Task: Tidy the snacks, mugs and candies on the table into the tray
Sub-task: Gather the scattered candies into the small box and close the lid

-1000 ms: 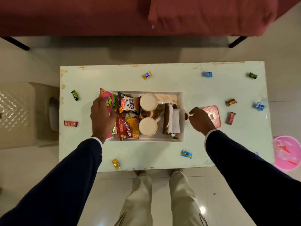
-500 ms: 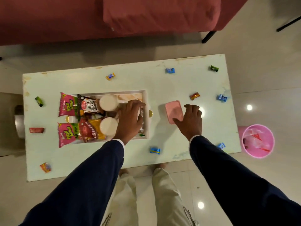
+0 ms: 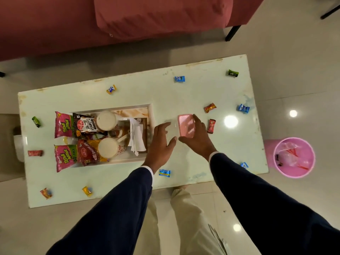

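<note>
The white tray (image 3: 151, 115) sits left of centre on the table (image 3: 139, 92). It holds two cream mugs (image 3: 106, 120) (image 3: 108, 150), pink snack packets (image 3: 63, 124), a peanut packet (image 3: 85, 124), a red packet (image 3: 86, 151) and a tissue holder (image 3: 137, 137). Several wrapped candies lie loose around it, such as a blue one (image 3: 179, 78), a red one (image 3: 211, 126) and a yellow one (image 3: 87, 191). My right hand (image 3: 199, 142) grips a small pink box (image 3: 185, 126) just right of the tray. My left hand (image 3: 161, 142) hovers beside it with fingers apart.
A pink bin (image 3: 294, 157) with wrappers stands on the floor off the table's right end. A red sofa (image 3: 128, 19) runs along the far side. A beige stool (image 3: 18, 144) stands at the left end. My legs are at the near edge.
My left hand has moved from the tray's left end across the tray to its right side. My right hand has closed on the pink box and tilted it up.
</note>
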A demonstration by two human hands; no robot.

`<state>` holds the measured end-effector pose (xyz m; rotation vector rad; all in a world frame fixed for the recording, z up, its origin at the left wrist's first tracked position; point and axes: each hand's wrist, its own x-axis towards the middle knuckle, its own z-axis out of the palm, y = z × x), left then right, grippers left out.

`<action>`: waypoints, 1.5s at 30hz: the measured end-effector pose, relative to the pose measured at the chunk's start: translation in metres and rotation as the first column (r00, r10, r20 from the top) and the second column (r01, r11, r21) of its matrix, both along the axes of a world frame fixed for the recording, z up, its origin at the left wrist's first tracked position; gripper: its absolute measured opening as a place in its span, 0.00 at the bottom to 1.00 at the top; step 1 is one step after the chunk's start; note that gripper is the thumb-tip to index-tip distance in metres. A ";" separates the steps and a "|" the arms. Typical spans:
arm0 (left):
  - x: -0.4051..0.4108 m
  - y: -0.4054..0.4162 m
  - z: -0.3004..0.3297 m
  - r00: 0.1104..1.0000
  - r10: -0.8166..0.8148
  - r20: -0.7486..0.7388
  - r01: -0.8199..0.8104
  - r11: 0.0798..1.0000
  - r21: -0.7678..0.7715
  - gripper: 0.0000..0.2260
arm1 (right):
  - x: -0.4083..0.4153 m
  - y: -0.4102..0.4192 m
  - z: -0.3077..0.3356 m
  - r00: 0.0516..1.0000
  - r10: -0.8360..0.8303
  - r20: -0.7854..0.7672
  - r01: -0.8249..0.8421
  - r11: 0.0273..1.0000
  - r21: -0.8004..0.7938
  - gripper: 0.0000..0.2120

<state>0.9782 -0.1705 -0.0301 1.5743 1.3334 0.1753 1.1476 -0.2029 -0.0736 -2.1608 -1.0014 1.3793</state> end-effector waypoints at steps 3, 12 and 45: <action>0.007 -0.008 0.031 0.994 0.086 0.067 -0.071 0.979 -0.192 0.27 | 0.011 -0.025 0.055 0.962 -0.059 -0.265 0.070 0.997 0.033 0.51; 0.010 -0.030 0.177 0.940 0.273 0.203 -0.169 0.893 -0.417 0.22 | -0.011 -0.068 0.218 0.923 -0.021 -0.385 0.065 0.993 0.100 0.46; -0.065 -0.071 0.271 0.645 0.615 0.454 -0.140 0.679 -0.721 0.22 | 0.001 -0.141 0.290 0.782 -0.525 -0.337 0.532 0.843 -0.080 0.12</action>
